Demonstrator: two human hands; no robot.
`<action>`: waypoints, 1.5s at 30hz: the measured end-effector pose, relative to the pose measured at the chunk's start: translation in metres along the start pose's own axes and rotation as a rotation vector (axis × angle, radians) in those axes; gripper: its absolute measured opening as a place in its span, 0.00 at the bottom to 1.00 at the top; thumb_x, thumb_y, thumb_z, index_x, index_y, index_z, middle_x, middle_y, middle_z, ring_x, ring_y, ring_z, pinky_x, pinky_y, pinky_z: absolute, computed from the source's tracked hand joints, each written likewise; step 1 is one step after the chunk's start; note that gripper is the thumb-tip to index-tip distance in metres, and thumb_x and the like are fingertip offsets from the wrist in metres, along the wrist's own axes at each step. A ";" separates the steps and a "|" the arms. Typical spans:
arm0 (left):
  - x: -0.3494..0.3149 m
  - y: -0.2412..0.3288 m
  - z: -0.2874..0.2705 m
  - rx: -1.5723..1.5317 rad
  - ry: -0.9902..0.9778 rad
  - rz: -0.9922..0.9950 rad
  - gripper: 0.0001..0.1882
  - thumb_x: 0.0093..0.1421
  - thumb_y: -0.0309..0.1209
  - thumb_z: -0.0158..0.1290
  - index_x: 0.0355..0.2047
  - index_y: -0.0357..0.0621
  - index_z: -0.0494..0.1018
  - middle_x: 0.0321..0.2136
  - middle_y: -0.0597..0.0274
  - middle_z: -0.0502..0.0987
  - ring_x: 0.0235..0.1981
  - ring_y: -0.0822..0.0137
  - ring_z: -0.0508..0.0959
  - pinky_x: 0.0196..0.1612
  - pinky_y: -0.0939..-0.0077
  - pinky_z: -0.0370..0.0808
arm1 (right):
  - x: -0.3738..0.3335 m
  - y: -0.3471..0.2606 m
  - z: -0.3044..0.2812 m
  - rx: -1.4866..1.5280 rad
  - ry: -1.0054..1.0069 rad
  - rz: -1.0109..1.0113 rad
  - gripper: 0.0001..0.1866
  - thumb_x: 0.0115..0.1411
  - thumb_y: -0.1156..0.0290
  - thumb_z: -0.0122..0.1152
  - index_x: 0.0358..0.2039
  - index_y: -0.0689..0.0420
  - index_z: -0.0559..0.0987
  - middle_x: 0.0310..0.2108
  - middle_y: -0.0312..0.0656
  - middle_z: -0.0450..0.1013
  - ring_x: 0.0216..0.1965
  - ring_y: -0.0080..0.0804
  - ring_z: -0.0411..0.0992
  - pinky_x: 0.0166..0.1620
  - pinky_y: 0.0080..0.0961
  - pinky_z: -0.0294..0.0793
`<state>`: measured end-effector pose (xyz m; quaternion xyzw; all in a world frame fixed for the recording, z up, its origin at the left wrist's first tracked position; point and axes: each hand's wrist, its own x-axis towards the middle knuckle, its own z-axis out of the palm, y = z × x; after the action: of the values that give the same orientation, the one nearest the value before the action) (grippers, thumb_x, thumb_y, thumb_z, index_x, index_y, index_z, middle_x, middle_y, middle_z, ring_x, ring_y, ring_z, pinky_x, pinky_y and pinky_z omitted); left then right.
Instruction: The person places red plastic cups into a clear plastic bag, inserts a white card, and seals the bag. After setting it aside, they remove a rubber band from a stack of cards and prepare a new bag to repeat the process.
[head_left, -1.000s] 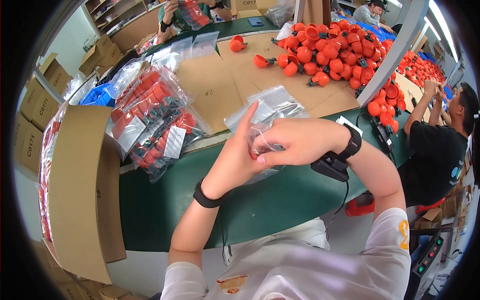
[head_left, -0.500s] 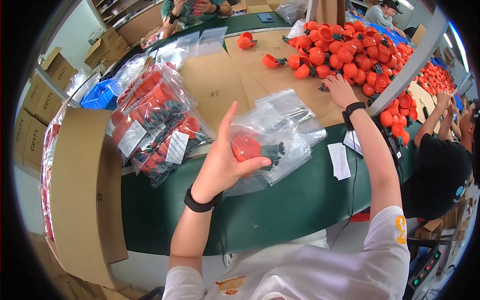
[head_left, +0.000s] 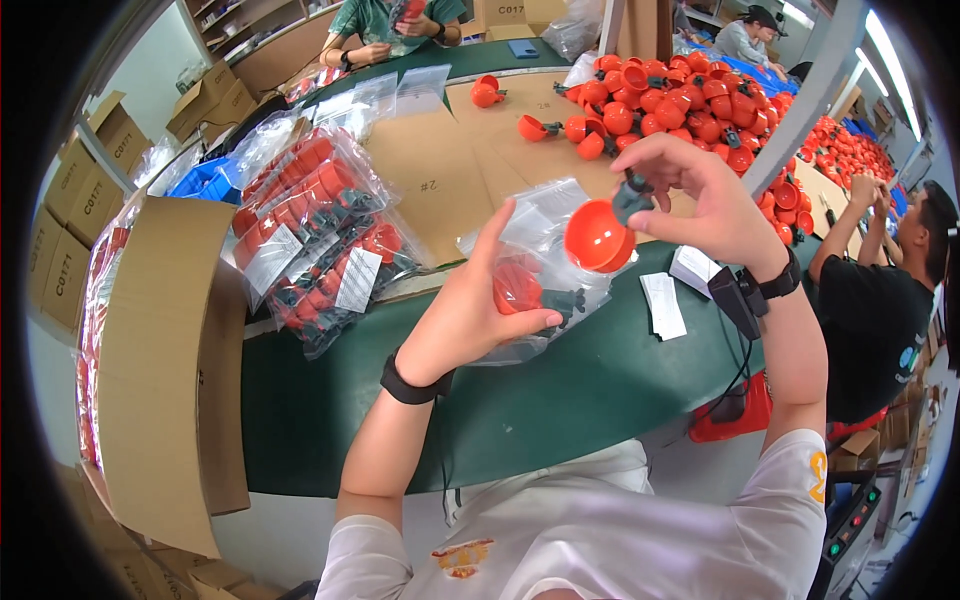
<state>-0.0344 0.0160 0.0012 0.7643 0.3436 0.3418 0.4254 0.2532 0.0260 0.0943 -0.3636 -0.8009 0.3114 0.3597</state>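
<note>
My left hand (head_left: pixel 445 325) is curled round a clear plastic bag (head_left: pixel 528 348), its thumb across the bag and its index finger stretched upward. Inside the bag is a red cup (head_left: pixel 516 288) with dark grey-green fittings. Just right of the bag, my right hand (head_left: pixel 705 205) pinches the dark fitting (head_left: pixel 632 198) of a loose red drinker cup (head_left: pixel 597 238); the cup's hollow faces me. More flat clear bags (head_left: pixel 545 205) lie beneath and behind the held bag. A large heap of red drinker cups (head_left: pixel 690 105) covers the table's far right.
Filled bags of red cups (head_left: pixel 320 205) are stacked at left beside an open carton (head_left: pixel 150 370) and a blue bin (head_left: pixel 205 182). White paper slips (head_left: pixel 662 306) lie on the green table (head_left: pixel 520 420). A grey post (head_left: pixel 815 90) stands at right. Other people work across and to the right.
My right hand has come back from the heap toward the bag, bringing a red drinker cup. My left hand has shifted slightly right with the bag.
</note>
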 end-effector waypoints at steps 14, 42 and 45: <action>-0.008 0.014 0.006 -0.223 -0.009 0.181 0.61 0.51 0.33 0.74 0.74 0.37 0.43 0.52 0.47 0.77 0.52 0.61 0.78 0.58 0.67 0.73 | -0.008 -0.058 0.023 -0.069 -0.120 0.230 0.18 0.52 0.72 0.76 0.37 0.57 0.74 0.36 0.31 0.72 0.39 0.16 0.73 0.43 0.18 0.72; -0.013 0.029 0.003 -0.669 0.098 0.069 0.43 0.63 0.35 0.64 0.70 0.34 0.52 0.57 0.54 0.73 0.56 0.68 0.74 0.60 0.70 0.71 | 0.001 -0.055 0.023 -0.295 0.126 -0.145 0.10 0.61 0.69 0.69 0.39 0.59 0.80 0.39 0.39 0.78 0.42 0.25 0.76 0.46 0.24 0.73; -0.014 0.031 0.000 -0.674 0.144 0.066 0.42 0.64 0.35 0.63 0.70 0.34 0.53 0.54 0.56 0.74 0.54 0.69 0.75 0.58 0.71 0.73 | -0.033 -0.054 0.037 -0.587 0.259 -0.460 0.12 0.57 0.68 0.72 0.39 0.56 0.81 0.37 0.38 0.78 0.39 0.32 0.75 0.46 0.29 0.72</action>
<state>-0.0345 -0.0084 0.0256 0.5655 0.2158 0.5029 0.6171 0.2198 -0.0392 0.1037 -0.2983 -0.8644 -0.0683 0.3989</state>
